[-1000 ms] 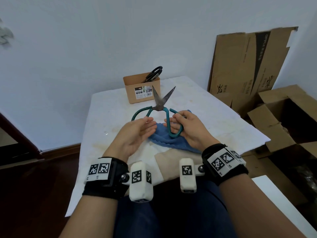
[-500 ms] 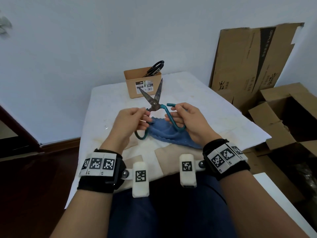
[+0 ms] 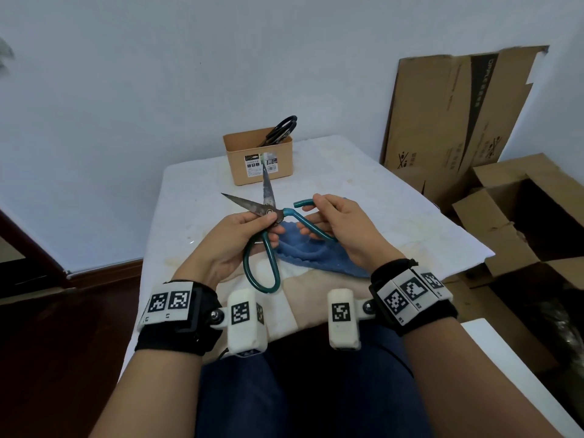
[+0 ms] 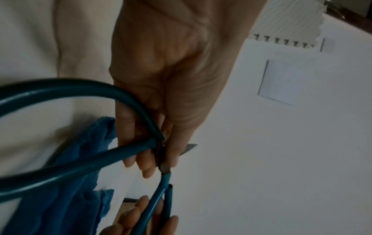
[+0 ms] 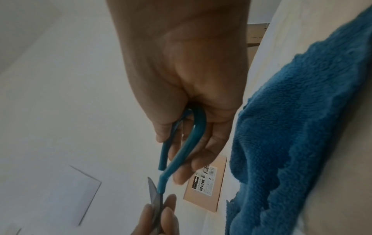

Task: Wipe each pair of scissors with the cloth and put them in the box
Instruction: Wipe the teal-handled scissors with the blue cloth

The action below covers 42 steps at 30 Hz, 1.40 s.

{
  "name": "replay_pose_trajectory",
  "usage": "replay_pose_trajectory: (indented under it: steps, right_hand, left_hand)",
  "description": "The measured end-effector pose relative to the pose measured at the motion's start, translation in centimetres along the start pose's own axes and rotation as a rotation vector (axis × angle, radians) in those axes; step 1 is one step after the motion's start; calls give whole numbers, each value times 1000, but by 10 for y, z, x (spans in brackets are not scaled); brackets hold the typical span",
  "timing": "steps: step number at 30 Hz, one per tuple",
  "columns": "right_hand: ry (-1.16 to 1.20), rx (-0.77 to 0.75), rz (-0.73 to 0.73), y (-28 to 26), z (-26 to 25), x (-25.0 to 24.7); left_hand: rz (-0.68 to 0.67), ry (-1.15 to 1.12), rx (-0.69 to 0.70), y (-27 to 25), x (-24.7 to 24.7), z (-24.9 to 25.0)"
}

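Note:
Teal-handled scissors (image 3: 267, 210) with worn steel blades spread wide are held above the table in both hands. My left hand (image 3: 245, 230) pinches them at the pivot, thumb on top; its loop handle (image 4: 66, 90) hangs toward me. My right hand (image 3: 328, 221) grips the other teal handle (image 5: 191, 139). Under the hands, the blue cloth (image 3: 316, 252) lies on the table, free of both hands. The tan box (image 3: 259, 159) stands at the table's far edge with black-handled scissors (image 3: 279, 129) sticking out.
The table has a white cover (image 3: 379, 197) with a beige patch near me. Flattened cardboard (image 3: 455, 121) leans on the wall at right, and open cardboard boxes (image 3: 521, 216) sit on the floor beside the table's right edge.
The scissors have rotated: one handle loop swung down toward me, and the blades now point left and away. My left hand moved from the handle to the pivot. The cloth stayed put.

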State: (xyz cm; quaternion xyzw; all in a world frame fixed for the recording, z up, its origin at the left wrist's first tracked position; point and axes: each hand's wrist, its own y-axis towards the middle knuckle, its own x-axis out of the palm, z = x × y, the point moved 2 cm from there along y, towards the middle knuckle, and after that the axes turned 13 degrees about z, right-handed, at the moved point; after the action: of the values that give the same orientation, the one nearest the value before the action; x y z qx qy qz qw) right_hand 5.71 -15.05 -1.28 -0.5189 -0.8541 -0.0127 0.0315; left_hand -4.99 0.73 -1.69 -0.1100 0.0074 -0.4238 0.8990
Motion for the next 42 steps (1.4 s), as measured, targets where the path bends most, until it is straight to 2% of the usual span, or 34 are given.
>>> replay_pose_trajectory:
  steps: [3, 6, 8, 10, 15, 19, 22, 25, 31, 36, 42]
  right_hand:
    - [-46, 7, 23, 2, -5, -1]
    - [-132, 0, 172, 11, -11, -16]
    - [-315, -52, 270, 16, -13, -33]
    - [-591, -82, 322, 19, -13, -52]
    - [-1074, 26, 273, 18, -2, -77]
    - [-1211, 94, 161, 15, 13, -80]
    - [-1185, 108, 121, 12, 20, -79]
    - [-1053, 53, 164, 9, 18, -78]
    - [-516, -303, 543, 6, -37, -72]
    - [-158, -492, 659, 8, -83, -56]
    - [-86, -530, 690, 15, -94, -42]
  left_hand:
    - [21, -41, 2, -1, -3, 0]
    - [130, -50, 44, -1, -11, 2]
    - [187, -55, 64, -1, -18, 3]
    - [212, -79, 64, 0, -21, 2]
    - [216, -135, 29, -1, -17, 0]
    - [189, -124, 6, -4, -9, -2]
    - [179, -120, -7, -7, -6, -3]
    - [168, -115, -5, -11, -7, -2]
    - [183, -80, 29, -14, -12, 3]
    - [180, -24, 66, -17, -17, 7]
    - [183, 94, 129, -19, -25, 14]
